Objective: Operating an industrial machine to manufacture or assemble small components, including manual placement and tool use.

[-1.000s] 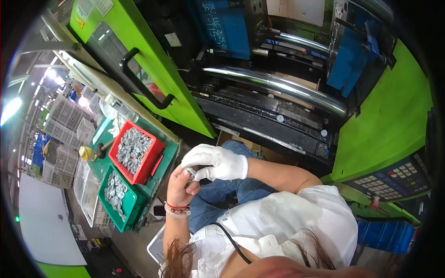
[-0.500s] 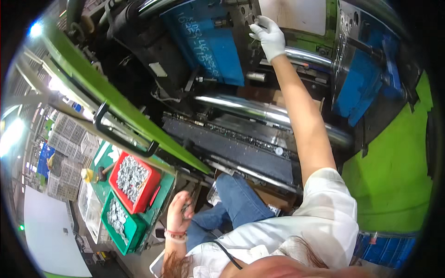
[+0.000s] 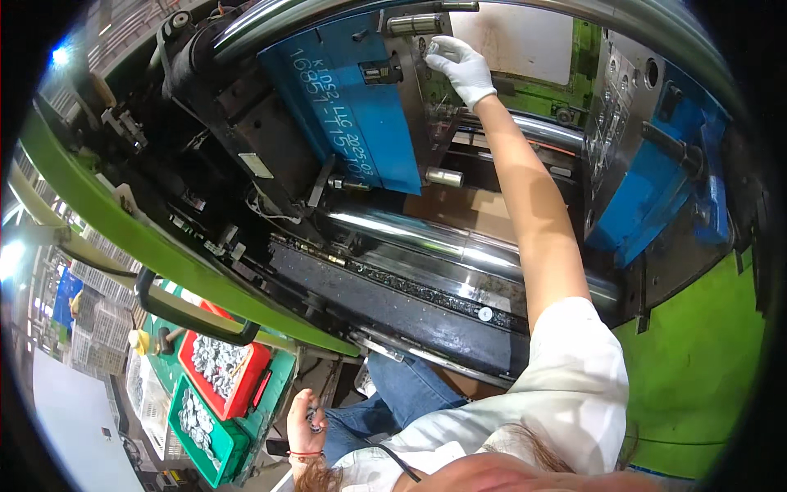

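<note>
My right hand [image 3: 466, 72], in a white glove, reaches with the arm stretched out to the inner face of the left mould half [image 3: 428, 107], a steel block with blue sides. Its thumb and fingertips come together close to that face; what they pinch is too small to make out. Low in front of me, my bare left hand [image 3: 307, 421] is curled around small grey metal pieces [image 3: 313, 420], partly hidden by the fingers. Across the gap stands the right mould half [image 3: 616, 123], with shaped cavities in its steel face.
Shiny tie bars [image 3: 410, 230] cross the machine below the moulds. At left a green guard door [image 3: 164, 258] with a black handle [image 3: 193, 316] stands before a table with a red bin [image 3: 246, 381] and a green bin [image 3: 234, 447] of small grey parts. A hammer [image 3: 168, 339] lies there.
The view has shifted, so the moulds show lower and larger. My right hand's fingers have drawn together near the mould face. My left hand stays curled around the pieces.
</note>
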